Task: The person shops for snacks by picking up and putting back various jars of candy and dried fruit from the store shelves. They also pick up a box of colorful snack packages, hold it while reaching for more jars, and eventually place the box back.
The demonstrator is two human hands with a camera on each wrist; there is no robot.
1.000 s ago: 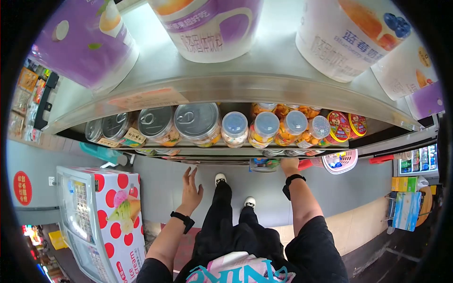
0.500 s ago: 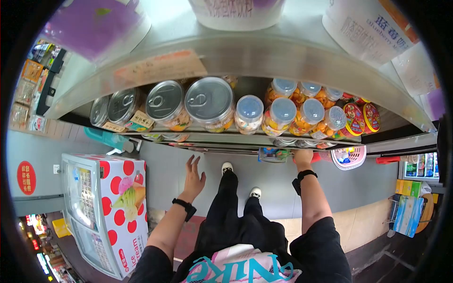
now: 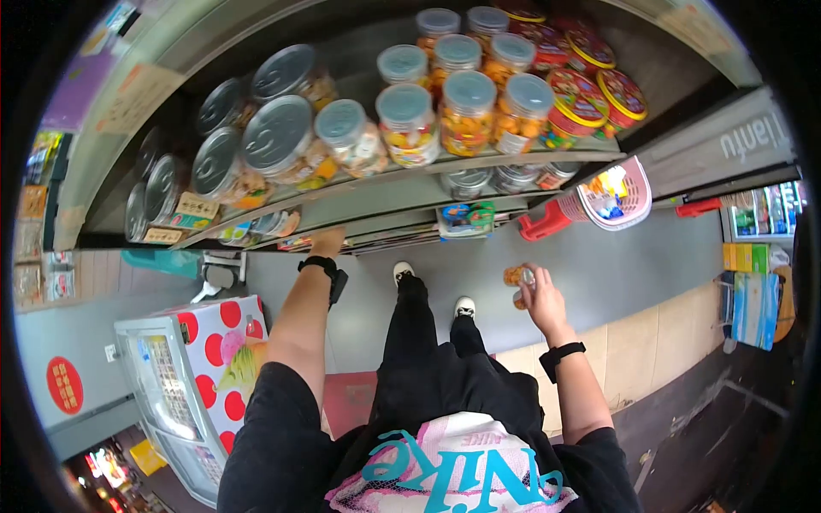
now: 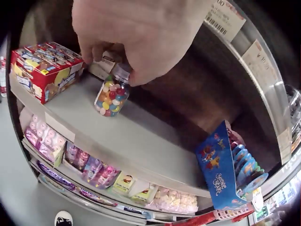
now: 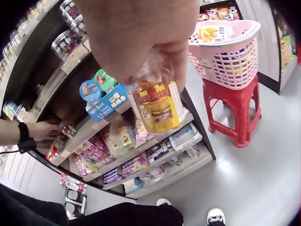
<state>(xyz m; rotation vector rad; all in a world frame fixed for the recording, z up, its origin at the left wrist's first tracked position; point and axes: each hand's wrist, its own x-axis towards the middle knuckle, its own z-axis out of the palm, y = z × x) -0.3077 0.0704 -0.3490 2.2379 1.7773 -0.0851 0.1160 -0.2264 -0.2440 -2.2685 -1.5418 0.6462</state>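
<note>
In the left wrist view my left hand point(image 4: 141, 37) pinches the lid of a small jar of colourful candies point(image 4: 112, 96) on a grey shelf point(image 4: 136, 136). A red snack box point(image 4: 49, 70) stands to the jar's left. The right wrist view shows my right hand point(image 5: 141, 37) gripping a clear jar with a yellow and red label point(image 5: 160, 110). Seen from the head, the right hand point(image 3: 547, 303) holds orange-filled jars point(image 3: 516, 276) out in front of the shelves, and the left hand point(image 3: 327, 244) reaches in under the upper shelf, its fingertips hidden.
A pink basket point(image 5: 230, 63) stands on a red stool point(image 5: 237, 101) at the shelf's right end. Blue boxed goods point(image 4: 218, 167) sit farther right on the shelf. Lidded jars point(image 3: 469, 111) fill the shelf above. An ice cream freezer point(image 3: 184, 376) stands at the left.
My right hand has come out from the shelf, now holding jars. My left hand has moved forward to the shelf. The head view has shifted, showing more of the jar shelf.
</note>
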